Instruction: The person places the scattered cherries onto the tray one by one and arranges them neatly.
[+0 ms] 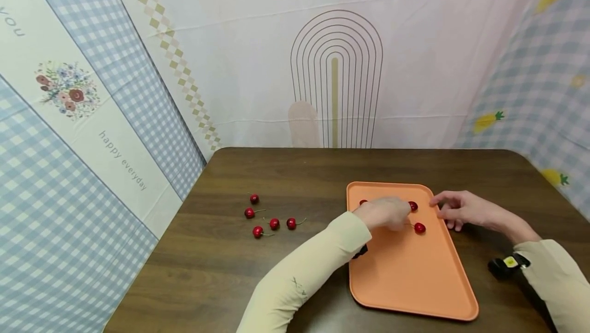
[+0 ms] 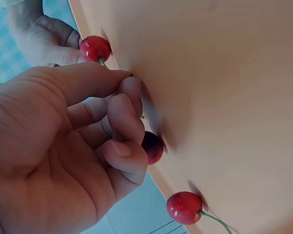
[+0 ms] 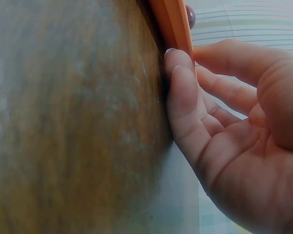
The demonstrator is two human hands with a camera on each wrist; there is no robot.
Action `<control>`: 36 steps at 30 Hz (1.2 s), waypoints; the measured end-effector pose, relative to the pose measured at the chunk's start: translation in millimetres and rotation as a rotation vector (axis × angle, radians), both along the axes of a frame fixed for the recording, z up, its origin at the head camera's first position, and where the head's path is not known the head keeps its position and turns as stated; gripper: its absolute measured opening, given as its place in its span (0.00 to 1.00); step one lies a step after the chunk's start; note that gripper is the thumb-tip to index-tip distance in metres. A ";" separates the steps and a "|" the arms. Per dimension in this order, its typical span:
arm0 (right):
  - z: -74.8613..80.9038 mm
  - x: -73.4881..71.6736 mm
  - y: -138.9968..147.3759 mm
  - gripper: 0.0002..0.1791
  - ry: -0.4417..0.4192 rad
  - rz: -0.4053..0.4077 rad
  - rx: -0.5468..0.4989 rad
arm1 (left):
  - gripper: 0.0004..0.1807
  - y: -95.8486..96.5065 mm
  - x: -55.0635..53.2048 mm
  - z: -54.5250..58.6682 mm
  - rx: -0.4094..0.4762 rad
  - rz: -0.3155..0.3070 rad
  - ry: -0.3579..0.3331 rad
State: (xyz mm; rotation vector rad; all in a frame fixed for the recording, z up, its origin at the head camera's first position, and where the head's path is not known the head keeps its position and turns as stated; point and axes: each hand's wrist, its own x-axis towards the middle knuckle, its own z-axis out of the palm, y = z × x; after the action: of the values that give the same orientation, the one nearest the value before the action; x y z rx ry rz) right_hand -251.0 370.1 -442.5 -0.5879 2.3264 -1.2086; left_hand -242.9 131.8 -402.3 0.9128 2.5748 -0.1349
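An orange tray (image 1: 415, 276) lies on the table, bearing several red cherries with green stems. Over its far part, my left hand (image 1: 384, 212) pinches a cherry's stem between thumb and index finger; the cherry (image 2: 95, 48) shows just beyond the thumb in the left wrist view. A second cherry (image 2: 154, 147) is partly hidden behind the curled fingers, and a third cherry (image 2: 184, 207) rests farther along the tray. My right hand (image 1: 467, 210) holds the tray's right rim near the far corner. Its thumb and fingers (image 3: 183, 90) meet the rim from either side in the right wrist view.
Left of the tray, several more cherries (image 1: 274, 224) lie loosely grouped on the dark wooden table (image 1: 207, 271). A patterned cloth (image 1: 249, 66) hangs behind the table's far edge, with checked cloth at both sides. Black straps sit at both wrists.
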 end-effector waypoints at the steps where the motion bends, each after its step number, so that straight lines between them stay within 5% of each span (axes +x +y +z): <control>1: 0.1 -0.3 0.2 0.23 0.000 -0.001 0.000 | 0.08 -0.5 0.5 0.5 0.002 0.011 -0.005; 9: 0.7 -1.8 0.7 0.23 -0.005 -0.010 0.012 | 0.07 -7.3 1.6 4.4 0.021 0.048 -0.027; 16: -0.6 3.1 1.4 0.24 -0.024 -0.007 0.003 | 0.19 -21.2 -1.0 9.9 0.084 0.021 -0.041; 21: -1.3 5.2 3.0 0.24 -0.028 -0.013 -0.012 | 0.20 -37.4 -7.0 23.0 0.152 -0.011 -0.044; 29: -1.7 3.8 1.2 0.24 -0.026 -0.010 -0.008 | 0.07 -58.6 -10.5 41.6 0.228 -0.029 0.006; 36: 0.5 1.8 -1.3 0.24 -0.001 -0.007 0.006 | 0.04 -84.7 -11.8 62.1 0.352 -0.038 -0.023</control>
State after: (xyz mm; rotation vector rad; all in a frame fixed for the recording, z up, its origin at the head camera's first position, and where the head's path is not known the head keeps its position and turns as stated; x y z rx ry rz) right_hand -249.2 368.8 -441.9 -0.5779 2.3326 -1.2042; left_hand -254.7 47.1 -340.2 1.0767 2.6062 0.3261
